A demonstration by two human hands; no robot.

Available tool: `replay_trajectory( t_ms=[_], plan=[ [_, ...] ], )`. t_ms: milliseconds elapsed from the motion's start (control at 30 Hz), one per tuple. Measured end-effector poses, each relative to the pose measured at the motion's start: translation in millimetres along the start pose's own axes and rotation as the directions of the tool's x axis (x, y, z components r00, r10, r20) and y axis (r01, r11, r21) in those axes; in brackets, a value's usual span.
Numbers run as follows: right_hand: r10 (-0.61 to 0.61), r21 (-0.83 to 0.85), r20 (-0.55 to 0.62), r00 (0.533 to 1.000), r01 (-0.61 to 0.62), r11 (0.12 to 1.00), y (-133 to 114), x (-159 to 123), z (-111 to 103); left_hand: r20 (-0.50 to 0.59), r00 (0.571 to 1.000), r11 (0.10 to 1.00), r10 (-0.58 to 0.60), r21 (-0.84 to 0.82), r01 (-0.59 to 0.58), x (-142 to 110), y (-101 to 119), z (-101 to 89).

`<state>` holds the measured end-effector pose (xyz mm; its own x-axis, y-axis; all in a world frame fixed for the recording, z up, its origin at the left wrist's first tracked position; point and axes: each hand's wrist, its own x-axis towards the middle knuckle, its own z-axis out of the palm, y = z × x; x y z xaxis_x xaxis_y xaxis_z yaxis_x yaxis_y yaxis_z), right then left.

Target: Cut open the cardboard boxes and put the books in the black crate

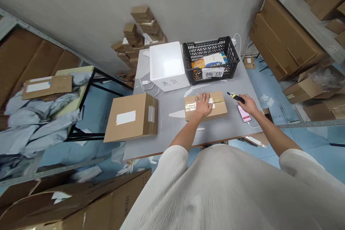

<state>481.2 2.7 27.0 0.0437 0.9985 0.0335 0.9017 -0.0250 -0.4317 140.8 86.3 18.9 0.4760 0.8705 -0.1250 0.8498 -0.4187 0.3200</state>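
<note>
My left hand [203, 105] lies flat with its fingers stretched out on top of a small taped cardboard box [220, 107]. The box rests on the grey table [172, 133] and carries a white label, partly hidden under the hand. To the right, my right hand [247, 103] is closed around a black and yellow utility knife [237, 97]. The knife points left toward the box, apart from it. Just under the right hand, a phone [244, 113] with a pink screen lies on the table, a white cable plugged into it.
Behind the box stand a white bin [167, 61] and a black plastic crate [211, 57] holding colourful packages. A larger cardboard box [132, 116] sits at the table's left edge. Grey mailing bags [48, 118] pile up at far left. Shelves with cartons [288, 39] flank the right side.
</note>
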Motion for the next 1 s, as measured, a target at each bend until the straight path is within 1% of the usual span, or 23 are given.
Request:
replay_trajectory(
  t_ms=[67, 167, 267, 367, 433, 500, 600, 667, 733, 867, 933, 1000],
  plan=[
    [-0.025, 0.069, -0.007, 1.000, 0.025, 0.997, -4, 6, 5, 0.016, 1.000, 1.000, 0.000, -0.012, 0.000, -1, 0, -4.3],
    [-0.070, 0.154, -0.003, 0.998, 0.069, 0.986, -20, 21, 13, 0.000, 1.000, 1.000, 0.009, -0.015, -0.009, -12, -3, -11.6],
    [-0.124, 0.214, 0.016, 0.992, 0.118, 0.970, -46, 46, 23, -0.017, 1.000, 1.000, -0.010, -0.010, 0.009, -35, -10, -15.8],
    [-0.224, 0.252, 0.059, 0.973, 0.203, 0.946, -76, 76, 36, -0.006, 0.999, 0.999, -0.035, -0.005, 0.035, -63, -19, -15.2],
    [-0.281, 0.243, 0.107, 0.954, 0.249, 0.938, -96, 94, 47, 0.008, 0.999, 0.999, -0.041, 0.002, 0.041, -79, -23, -13.3],
    [-0.317, 0.200, 0.180, 0.931, 0.281, 0.939, -114, 107, 57, 0.017, 0.999, 0.999, -0.032, 0.012, 0.032, -91, -25, -11.2],
    [-0.312, 0.106, 0.285, 0.906, 0.294, 0.950, -129, 114, 66, -0.005, 1.000, 0.999, -0.028, 0.023, 0.028, -99, -27, -9.1],
    [-0.277, 0.058, 0.305, 0.911, 0.273, 0.960, -130, 113, 66, -0.036, 0.998, 0.998, -0.056, 0.023, 0.057, -100, -28, -8.6],
    [-0.239, 0.029, 0.296, 0.925, 0.241, 0.970, -124, 107, 63, -0.049, 0.992, 0.993, -0.114, 0.018, 0.115, -99, -30, -8.8],
    [-0.151, 0.019, 0.265, 0.952, 0.152, 0.988, -105, 87, 53, 0.012, 0.961, 0.958, -0.277, -0.068, 0.277, -93, -35, -10.8],
    [-0.134, 0.041, 0.248, 0.959, 0.128, 0.991, -99, 74, 49, 0.044, 0.947, 0.936, -0.317, -0.144, 0.320, -88, -36, -12.2],
    [-0.128, 0.066, 0.232, 0.964, 0.115, 0.991, -97, 60, 46, 0.045, 0.944, 0.921, -0.328, -0.210, 0.330, -81, -35, -13.3]
  ],
)
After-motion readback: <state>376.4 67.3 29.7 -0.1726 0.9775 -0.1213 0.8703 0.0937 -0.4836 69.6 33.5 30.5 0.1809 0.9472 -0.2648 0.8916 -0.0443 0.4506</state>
